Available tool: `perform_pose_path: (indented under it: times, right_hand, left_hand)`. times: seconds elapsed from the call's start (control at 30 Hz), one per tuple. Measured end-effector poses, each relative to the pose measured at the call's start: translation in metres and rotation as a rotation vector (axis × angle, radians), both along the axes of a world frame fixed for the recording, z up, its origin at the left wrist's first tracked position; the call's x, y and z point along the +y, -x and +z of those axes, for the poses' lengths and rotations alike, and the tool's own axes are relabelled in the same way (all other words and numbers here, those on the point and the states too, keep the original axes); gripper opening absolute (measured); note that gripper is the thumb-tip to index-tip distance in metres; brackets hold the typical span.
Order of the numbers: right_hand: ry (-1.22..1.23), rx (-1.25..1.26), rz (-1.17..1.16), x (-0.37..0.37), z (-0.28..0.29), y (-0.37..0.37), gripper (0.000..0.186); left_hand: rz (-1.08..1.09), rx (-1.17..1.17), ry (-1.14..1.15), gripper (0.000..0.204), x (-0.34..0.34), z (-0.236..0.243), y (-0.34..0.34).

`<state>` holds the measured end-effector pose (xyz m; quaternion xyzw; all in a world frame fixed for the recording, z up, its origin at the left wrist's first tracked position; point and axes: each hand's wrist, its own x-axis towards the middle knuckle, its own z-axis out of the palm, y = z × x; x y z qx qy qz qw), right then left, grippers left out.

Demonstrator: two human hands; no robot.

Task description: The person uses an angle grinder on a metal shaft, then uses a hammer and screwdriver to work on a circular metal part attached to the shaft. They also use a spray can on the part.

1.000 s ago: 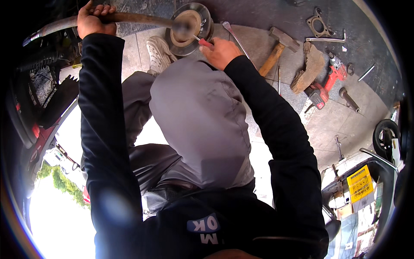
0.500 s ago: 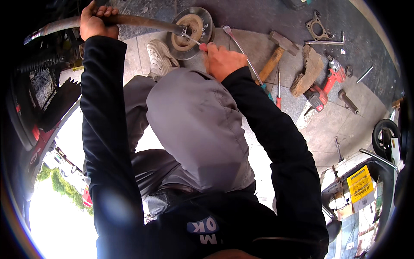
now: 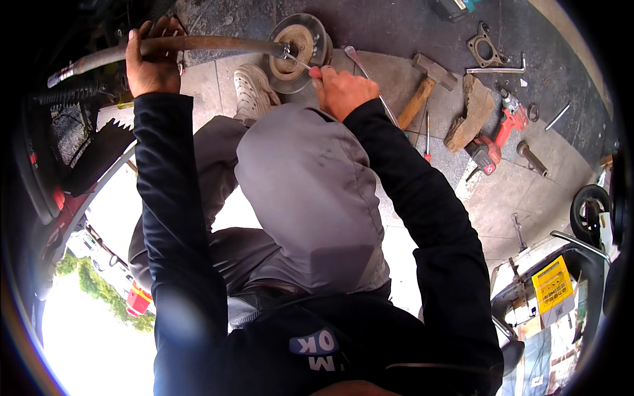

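Observation:
My left hand (image 3: 150, 72) grips a long, curved, worn metal bar (image 3: 205, 43), whose right end reaches the centre of a brake disc with hub (image 3: 296, 77). My right hand (image 3: 345, 92) is closed on a red-handled screwdriver (image 3: 316, 71). Its thin shaft runs up-left to the hub beside the bar's end. A long tool with a silver head (image 3: 351, 54) lies just right of the disc, partly behind my right hand. My shoe (image 3: 253, 92) is below the disc, and my grey-trousered knee (image 3: 300, 171) is beneath my right hand.
To the right lie a hammer (image 3: 416, 102), a wooden block (image 3: 470, 109), a red drill (image 3: 495, 142), a flange plate (image 3: 485, 46), a socket wrench (image 3: 495, 70) and a metal sleeve (image 3: 531, 157). Dark vehicle parts (image 3: 72, 158) stand at left, a white scooter body (image 3: 525, 277) at lower right.
My left hand and the bar have moved slightly right and down, with the fingers now looser. My right hand has drawn a little down and right from where it was a second ago.

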<state>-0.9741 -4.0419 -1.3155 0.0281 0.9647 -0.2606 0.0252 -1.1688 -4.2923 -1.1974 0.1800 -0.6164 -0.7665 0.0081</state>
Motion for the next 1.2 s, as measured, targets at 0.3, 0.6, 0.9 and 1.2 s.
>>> perform_pose_path:
  times: [0.3,0.6,0.9,1.2]
  right_hand:
    - [0.080,-0.057,0.117,0.016,0.030,0.051,0.019]
    - [0.179,0.001,0.359,0.009,0.057,0.115,0.016]
    - [0.140,0.018,0.468,0.008,0.088,0.103,0.018]
    - [0.102,0.038,0.587,-0.015,0.097,0.106,0.031]
  left_hand:
    - [0.089,-0.242,0.139,0.039,-0.043,-0.013,-0.002]
    - [0.202,-0.309,0.024,0.043,-0.112,-0.057,-0.019]
    - [0.398,-0.339,-0.356,0.045,-0.101,-0.110,-0.092]
    - [0.587,-0.460,-0.363,0.051,-0.097,-0.144,-0.107]
